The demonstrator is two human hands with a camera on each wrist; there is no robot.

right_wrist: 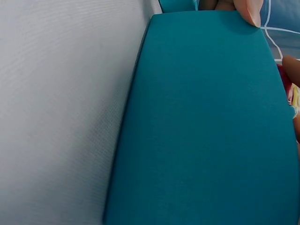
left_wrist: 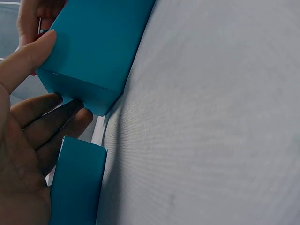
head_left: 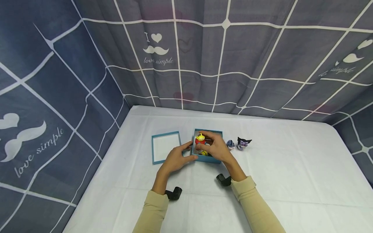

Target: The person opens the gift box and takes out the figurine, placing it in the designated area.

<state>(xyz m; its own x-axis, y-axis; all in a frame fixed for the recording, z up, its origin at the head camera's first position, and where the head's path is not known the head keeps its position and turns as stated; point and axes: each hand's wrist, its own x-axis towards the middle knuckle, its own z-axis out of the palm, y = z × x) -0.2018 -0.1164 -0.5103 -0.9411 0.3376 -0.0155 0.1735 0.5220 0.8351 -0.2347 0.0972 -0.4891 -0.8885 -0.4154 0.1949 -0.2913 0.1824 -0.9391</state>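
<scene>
While the red-and-yellow figurine (head_left: 200,139) sits between the thumb and forefinger of the right hand (head_left: 217,148), which pinches it at the mouth of the blue box (head_left: 211,159) just below the frame's centre, the left hand (head_left: 176,159), fingers extended, touches the box's left end. Something yellow (head_left: 205,153) lies inside; farther left rests the shallow lid (head_left: 166,147), white interior upward.

Tabletop (head_left: 294,165): evenly bright to its far edge.
Curtain (head_left: 201,48): dimmer, darkest beyond the tabletop's left edge.
Teal box (right_wrist: 201,117): dim in your wrist views, a soft shadow along its base.
</scene>
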